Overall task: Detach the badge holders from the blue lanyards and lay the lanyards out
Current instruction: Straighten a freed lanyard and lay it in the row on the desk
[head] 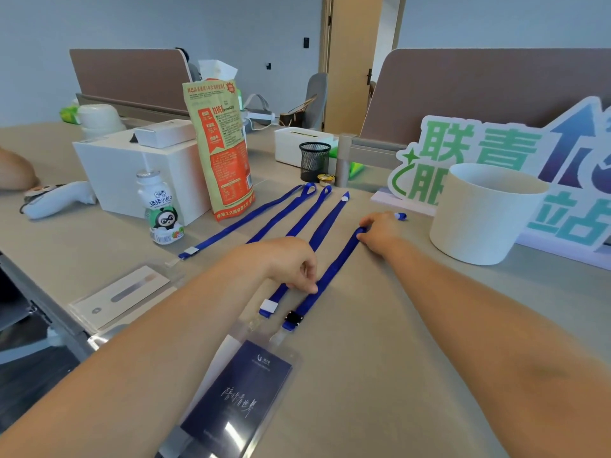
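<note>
While the left hand [291, 262] pinches the rightmost lanyard [334, 262] partway along its strap, the right hand [380, 233] holds the same strap at its far end with fingers curled over it. The band lies straight on the worktop [380, 342] between the two hands. Its black buckle [292, 318] lies just on the person's side of the left hand. Three other blue lanyards [244, 219] lie side by side to the left, roughly parallel, two of them passing under the left wrist. A clear badge holder [241, 391] with a dark card lies just below the buckle; whether it is clipped on cannot be told. A second holder [122, 292] lies further left. A white tub [479, 219] stands just right of the right hand.
</note>
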A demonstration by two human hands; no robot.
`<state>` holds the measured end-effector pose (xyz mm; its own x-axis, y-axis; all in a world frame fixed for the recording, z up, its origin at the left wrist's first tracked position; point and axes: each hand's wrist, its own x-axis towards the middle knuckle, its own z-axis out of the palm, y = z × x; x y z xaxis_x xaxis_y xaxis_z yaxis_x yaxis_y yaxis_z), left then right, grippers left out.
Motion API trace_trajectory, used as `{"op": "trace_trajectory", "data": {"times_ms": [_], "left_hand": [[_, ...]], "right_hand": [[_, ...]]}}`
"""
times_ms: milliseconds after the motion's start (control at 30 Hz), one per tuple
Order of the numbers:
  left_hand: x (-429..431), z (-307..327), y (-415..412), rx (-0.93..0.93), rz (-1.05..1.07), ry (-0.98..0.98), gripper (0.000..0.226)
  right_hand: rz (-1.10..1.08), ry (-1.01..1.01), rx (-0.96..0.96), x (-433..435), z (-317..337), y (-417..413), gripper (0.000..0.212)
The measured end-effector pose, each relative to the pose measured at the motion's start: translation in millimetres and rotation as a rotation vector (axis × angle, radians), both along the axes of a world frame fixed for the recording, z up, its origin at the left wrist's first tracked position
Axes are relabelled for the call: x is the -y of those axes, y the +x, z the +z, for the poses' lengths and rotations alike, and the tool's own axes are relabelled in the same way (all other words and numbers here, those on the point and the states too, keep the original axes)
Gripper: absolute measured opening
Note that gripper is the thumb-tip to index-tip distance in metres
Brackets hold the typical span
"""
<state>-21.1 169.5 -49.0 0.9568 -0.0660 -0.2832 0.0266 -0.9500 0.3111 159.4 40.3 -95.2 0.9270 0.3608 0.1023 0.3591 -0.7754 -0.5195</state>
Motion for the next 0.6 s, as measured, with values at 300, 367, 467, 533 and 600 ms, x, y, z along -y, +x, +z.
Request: {"op": "trace_trajectory", "data": {"times_ms": [300, 367, 467, 533, 600], "left_hand": [[10, -19, 31, 0.137, -0.107, 0.183, 0.044], [10, -20, 33, 0.132, -0.11, 0.173, 0.042], [9, -17, 39, 0.142, -0.13, 0.18, 0.035], [10, -15, 45, 0.16, -0.145, 0.184, 0.029], [12, -13, 52, 0.18, -0.152, 0.173, 0.023]], "right_hand": [[0.201, -0.176, 0.099, 9, -7, -3, 0.035], [0.261, -0.156, 0.119, 14, -6, -4, 0.033], [0.359, -0.16, 0.174, 21, -7, -2, 0.031], [0.349, -0.178, 0.206, 23, -7, 1, 0.03], [0.322, -0.184, 0.239, 22, -8, 5, 0.03]]}}
